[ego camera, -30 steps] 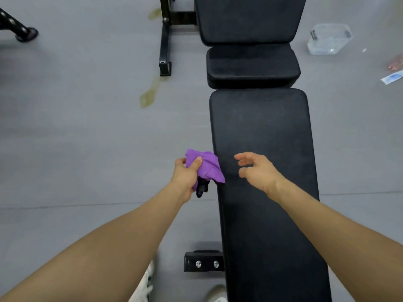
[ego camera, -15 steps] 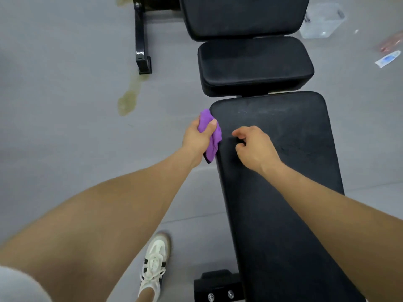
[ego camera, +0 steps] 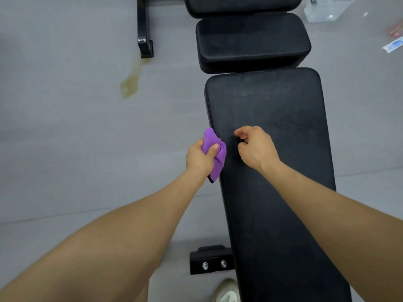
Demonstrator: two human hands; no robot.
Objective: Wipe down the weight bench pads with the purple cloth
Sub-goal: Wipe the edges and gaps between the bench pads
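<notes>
your left hand [ego camera: 199,159] is fisted around the purple cloth [ego camera: 214,152], thumb pressed across the front of it, cloth bunched and hanging off the left edge of the long bench pad [ego camera: 272,192], touching that edge. half a second back the same hand held the cloth up by the pad's far left corner; now it sits further down the side toward you. your right hand [ego camera: 255,148] is loosely curled over the pad top, fingers [ego camera: 241,131] bent in, gripping nothing; can't tell if it touches the surface. it was nearer the top end before too, so both hands slid back together. short seat pad [ego camera: 253,41] lies beyond the long one, a narrow gap between them. faint pale scuffs show on the long pad's far half. yellowish stain [ego camera: 130,83] on the grey floor [ego camera: 65,127] left of the bench. bracket with two bolts [ego camera: 213,260] pokes out under the pad's left side, white shoe [ego camera: 226,290] just below it.
</notes>
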